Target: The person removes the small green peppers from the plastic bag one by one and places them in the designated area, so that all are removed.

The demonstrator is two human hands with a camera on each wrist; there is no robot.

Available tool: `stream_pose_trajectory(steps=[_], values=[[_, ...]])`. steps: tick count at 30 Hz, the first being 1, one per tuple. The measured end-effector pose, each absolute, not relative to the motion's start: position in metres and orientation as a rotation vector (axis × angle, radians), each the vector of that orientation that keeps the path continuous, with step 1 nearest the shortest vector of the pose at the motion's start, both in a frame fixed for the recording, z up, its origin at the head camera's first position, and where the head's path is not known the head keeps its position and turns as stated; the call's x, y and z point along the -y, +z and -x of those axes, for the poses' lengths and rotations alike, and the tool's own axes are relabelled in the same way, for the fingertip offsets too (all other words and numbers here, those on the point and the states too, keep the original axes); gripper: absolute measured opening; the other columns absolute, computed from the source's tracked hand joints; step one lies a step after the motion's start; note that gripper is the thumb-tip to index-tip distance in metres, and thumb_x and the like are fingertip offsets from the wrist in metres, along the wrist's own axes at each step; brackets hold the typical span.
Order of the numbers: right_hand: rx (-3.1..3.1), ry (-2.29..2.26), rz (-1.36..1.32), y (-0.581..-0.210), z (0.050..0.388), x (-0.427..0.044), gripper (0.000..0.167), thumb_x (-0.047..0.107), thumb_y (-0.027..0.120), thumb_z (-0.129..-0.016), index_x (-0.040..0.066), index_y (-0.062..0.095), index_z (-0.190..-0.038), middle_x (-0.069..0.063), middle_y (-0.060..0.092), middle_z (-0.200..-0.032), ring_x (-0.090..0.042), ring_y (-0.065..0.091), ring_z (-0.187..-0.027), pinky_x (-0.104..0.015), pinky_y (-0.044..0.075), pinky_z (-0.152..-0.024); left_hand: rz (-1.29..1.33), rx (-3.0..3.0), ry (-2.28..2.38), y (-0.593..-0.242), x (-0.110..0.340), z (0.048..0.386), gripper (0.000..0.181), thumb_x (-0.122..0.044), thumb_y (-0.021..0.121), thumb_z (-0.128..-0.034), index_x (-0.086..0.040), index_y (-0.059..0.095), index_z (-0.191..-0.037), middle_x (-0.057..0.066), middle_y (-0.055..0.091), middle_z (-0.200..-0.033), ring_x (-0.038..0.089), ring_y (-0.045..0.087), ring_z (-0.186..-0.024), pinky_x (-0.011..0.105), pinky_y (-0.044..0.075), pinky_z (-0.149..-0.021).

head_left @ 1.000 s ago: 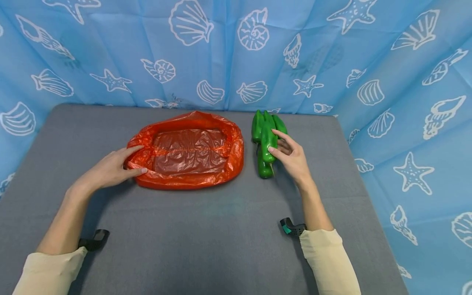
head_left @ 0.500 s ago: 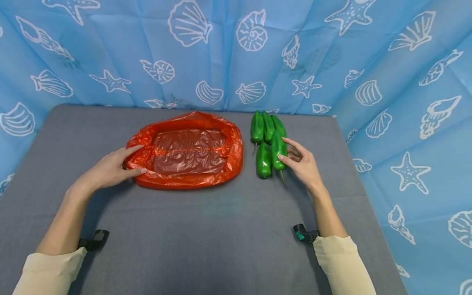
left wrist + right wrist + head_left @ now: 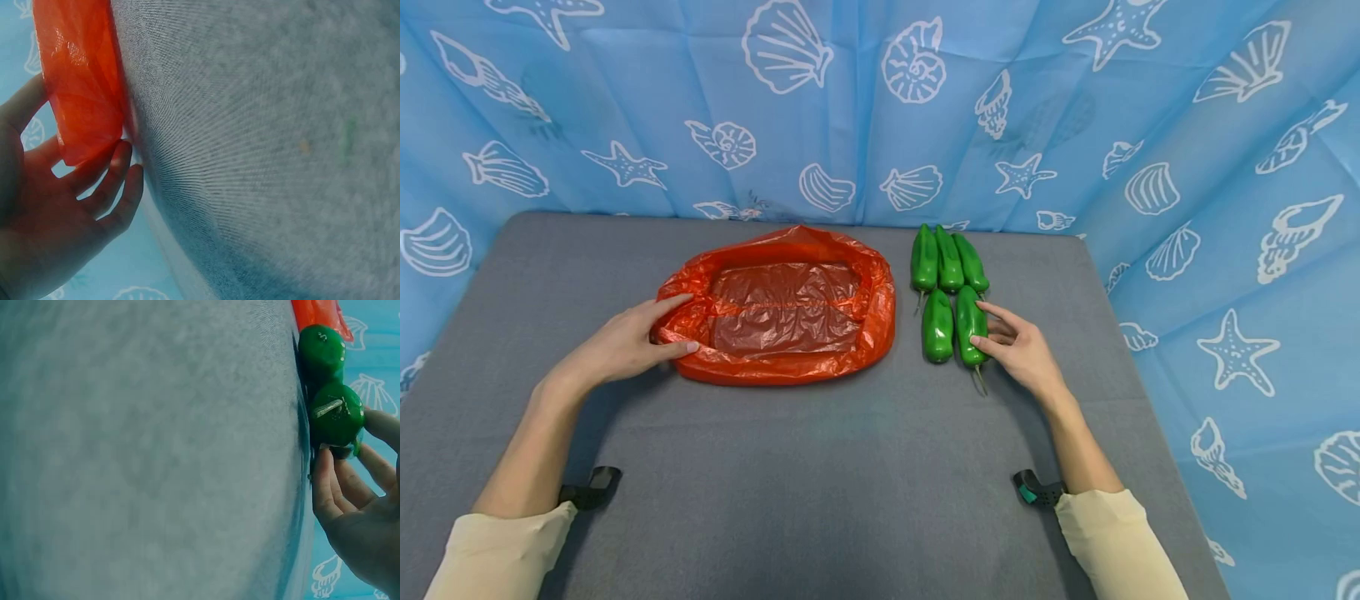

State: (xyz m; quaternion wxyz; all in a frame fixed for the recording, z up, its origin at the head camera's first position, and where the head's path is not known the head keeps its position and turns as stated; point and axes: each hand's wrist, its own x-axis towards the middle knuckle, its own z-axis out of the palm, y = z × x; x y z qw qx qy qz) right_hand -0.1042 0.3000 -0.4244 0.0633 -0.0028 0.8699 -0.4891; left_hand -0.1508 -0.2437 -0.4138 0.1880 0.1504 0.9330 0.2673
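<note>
A red plastic bag [image 3: 805,367] with a rolled-down rim lies spread on the table, mouth upward. At its left end my left hand [image 3: 625,340] holds the rim between thumb and fingers; the left wrist view shows this hand [image 3: 69,200] around the bag's edge [image 3: 84,94]. To the bag's right, several green peppers lie in two rows. The front-right pepper [image 3: 972,325] rests on the table with its thin stem toward me. My right hand [image 3: 1022,350] grips its right side, thumb and fingertips on it. Beside it lies another pepper [image 3: 937,327]; three more form the back row [image 3: 949,260].
A grey cloth covers the table [image 3: 820,492]. Behind and to the right hangs a blue curtain [image 3: 850,108] printed with white shells and starfish. Each wrist wears a black camera mount, such as the right one [image 3: 1037,490].
My right hand has carried the pepper from above the others rightward and toward me, down onto the table beside the front-left pepper. My left hand stays on the bag.
</note>
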Motion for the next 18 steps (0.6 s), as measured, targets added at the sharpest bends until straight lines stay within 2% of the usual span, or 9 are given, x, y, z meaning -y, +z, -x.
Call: stream_pose_trajectory(steps=[2, 6, 9, 14, 18], values=[[-2.603, -1.467, 0.003, -0.417, 0.102, -0.296, 0.06, 0.017, 0.07, -0.095, 0.011, 0.046, -0.149, -0.026, 0.06, -0.13, -0.036, 0.064, -0.111, -0.019, 0.053, -0.078, -0.426, -2.625, 0.753, -0.414, 0.244, 0.151, 0.09, -0.051, 0.065, -0.0934, -0.002, 0.023, -0.157, 0.04, 0.024, -0.151, 0.059, 0.026, -0.135, 0.073, 0.025, -0.105], [-2.589, -1.421, -0.017, -0.417, 0.104, -0.295, 0.06, 0.016, 0.069, -0.095, 0.009, 0.044, -0.15, -0.029, 0.055, -0.135, -0.039, 0.063, -0.113, -0.032, 0.055, -0.082, -0.432, -2.624, 0.761, -0.414, 0.245, 0.15, 0.089, -0.05, 0.065, -0.0937, -0.003, 0.023, -0.157, 0.04, 0.025, -0.151, 0.059, 0.026, -0.135, 0.073, 0.025, -0.105], [-2.629, -1.373, -0.022, -0.433, 0.11, -0.303, 0.062, 0.024, 0.07, -0.095, 0.015, 0.045, -0.151, -0.025, 0.055, -0.137, -0.036, 0.064, -0.111, -0.038, 0.055, -0.082, -0.433, -2.62, 0.771, -0.414, 0.245, 0.15, 0.088, -0.049, 0.065, -0.094, -0.005, 0.023, -0.158, 0.039, 0.024, -0.152, 0.059, 0.025, -0.136, 0.073, 0.024, -0.105], [-2.699, -1.29, -0.009, -0.437, 0.112, -0.302, 0.06, 0.03, 0.071, -0.094, 0.017, 0.048, -0.149, -0.022, 0.056, -0.135, -0.034, 0.065, -0.108, -0.033, 0.055, -0.076, -0.434, -2.618, 0.783, -0.415, 0.246, 0.149, 0.089, -0.049, 0.065, -0.0942, -0.007, 0.02, -0.159, 0.039, 0.021, -0.153, 0.058, 0.024, -0.137, 0.073, 0.024, -0.106], [-2.735, -1.235, -0.008, -0.436, 0.112, -0.301, 0.059, 0.032, 0.07, -0.095, 0.018, 0.049, -0.148, -0.022, 0.057, -0.134, -0.034, 0.066, -0.107, -0.039, 0.056, -0.076, -0.423, -2.62, 0.797, -0.416, 0.246, 0.148, 0.09, -0.048, 0.065, -0.0939, -0.01, 0.018, -0.16, 0.039, 0.017, -0.155, 0.059, 0.021, -0.138, 0.073, 0.022, -0.106]])
